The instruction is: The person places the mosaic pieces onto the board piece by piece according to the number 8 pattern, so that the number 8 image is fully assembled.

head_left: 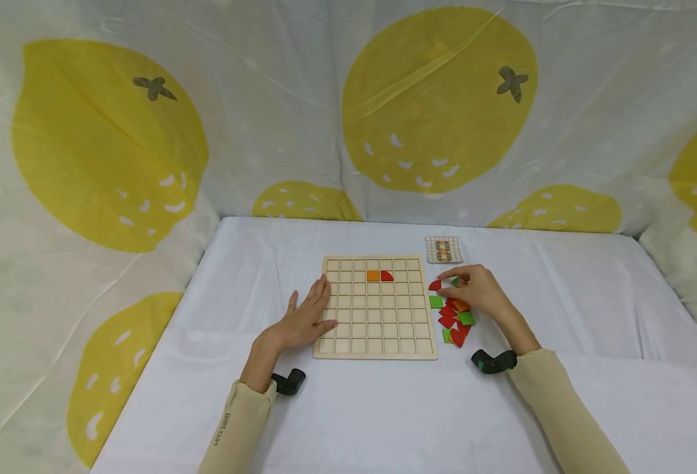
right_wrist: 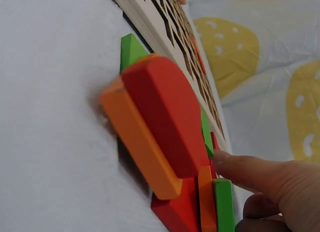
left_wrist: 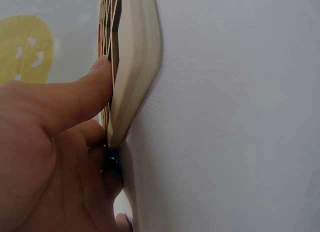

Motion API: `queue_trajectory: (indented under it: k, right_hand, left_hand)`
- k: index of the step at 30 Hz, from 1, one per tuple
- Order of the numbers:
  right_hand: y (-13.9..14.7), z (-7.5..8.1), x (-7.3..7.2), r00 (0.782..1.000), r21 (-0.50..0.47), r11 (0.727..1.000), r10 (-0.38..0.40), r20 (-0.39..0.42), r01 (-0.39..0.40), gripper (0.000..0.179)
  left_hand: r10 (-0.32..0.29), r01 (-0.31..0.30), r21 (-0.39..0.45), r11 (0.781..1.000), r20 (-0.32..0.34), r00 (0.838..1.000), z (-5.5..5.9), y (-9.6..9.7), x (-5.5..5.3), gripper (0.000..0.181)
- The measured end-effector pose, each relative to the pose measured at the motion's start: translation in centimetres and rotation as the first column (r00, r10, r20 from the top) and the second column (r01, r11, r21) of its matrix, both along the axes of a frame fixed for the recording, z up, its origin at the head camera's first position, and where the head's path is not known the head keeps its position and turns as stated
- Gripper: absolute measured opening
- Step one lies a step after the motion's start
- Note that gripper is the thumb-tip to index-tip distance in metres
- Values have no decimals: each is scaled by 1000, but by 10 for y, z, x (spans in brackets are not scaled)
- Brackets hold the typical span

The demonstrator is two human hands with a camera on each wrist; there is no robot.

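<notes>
A square wooden grid board [head_left: 360, 329] lies on the white table. My left hand [head_left: 302, 321] rests along its left edge with fingers extended; the thumb [left_wrist: 85, 92] presses on its top face in the left wrist view. An orange square tile [head_left: 373, 276] and a red quarter-circle tile [head_left: 386, 276] sit side by side in one upper row. Right of the board, my right hand [head_left: 480, 289] pinches another red quarter-circle tile [head_left: 435, 286] between thumb and index fingertip. Just below that tile lies a green square tile [head_left: 436, 301].
Under and in front of my right hand is a loose pile of red, orange and green tiles [head_left: 447, 321], some stacked. A small card [head_left: 443, 250] printed with a grid pattern lies beyond the board's upper right corner. A lemon-print cloth [head_left: 277, 131] hangs behind the table.
</notes>
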State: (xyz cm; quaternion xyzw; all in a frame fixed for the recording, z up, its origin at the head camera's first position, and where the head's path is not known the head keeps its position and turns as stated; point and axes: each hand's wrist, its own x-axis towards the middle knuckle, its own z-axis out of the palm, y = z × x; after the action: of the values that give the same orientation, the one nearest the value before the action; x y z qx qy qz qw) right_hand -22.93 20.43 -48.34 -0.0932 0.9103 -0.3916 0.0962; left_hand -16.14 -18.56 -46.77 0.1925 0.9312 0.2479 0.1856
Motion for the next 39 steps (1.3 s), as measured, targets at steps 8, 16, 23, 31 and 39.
queue_trajectory:
  k: [8,16,23,31,39]
  right_hand:
    - [-6,-1,0,998,-23,998,-57,-1,57,31]
    - [-35,8,-2,996,-80,993,-85,-37,82,34]
    - [-81,14,-7,995,-110,994,16,-96,-26,29]
    - [-120,11,-13,995,-116,991,52,-80,-61,27]
    - [-140,7,-17,992,-109,991,73,-101,-84,29]
  left_hand:
    - [2,-2,-8,1000,-6,1000,-1,-3,1,84]
    - [4,-4,-1,1000,-5,1000,0,-4,2,83]
    - [-7,7,9,1000,3,1000,-1,-3,1,82]
    - [-3,3,10,1000,12,1000,1,0,1,82]
    - [6,-6,0,1000,6,1000,4,1,3,83]
